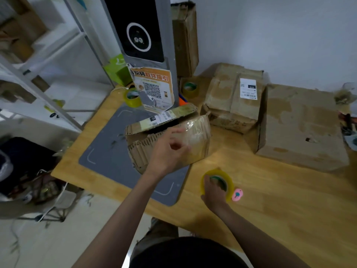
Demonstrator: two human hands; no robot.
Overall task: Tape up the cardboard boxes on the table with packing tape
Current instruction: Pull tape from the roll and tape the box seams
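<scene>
My left hand rests loosely uncurled on the small cardboard box on the grey mat; my right hand grips the tape roll on the worktop. I'd flatten that raised flap first.

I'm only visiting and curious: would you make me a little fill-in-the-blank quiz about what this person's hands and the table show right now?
1. The right hand grips a yellow roll of ____.
2. The left hand rests on the small torn cardboard box, which sits on a ____ mat.
3. The small cutter beside the right hand is ____ in colour.
4. The white shipping label is stuck on the middle ____.

Missing words: packing tape; grey; pink; cardboard box
</scene>
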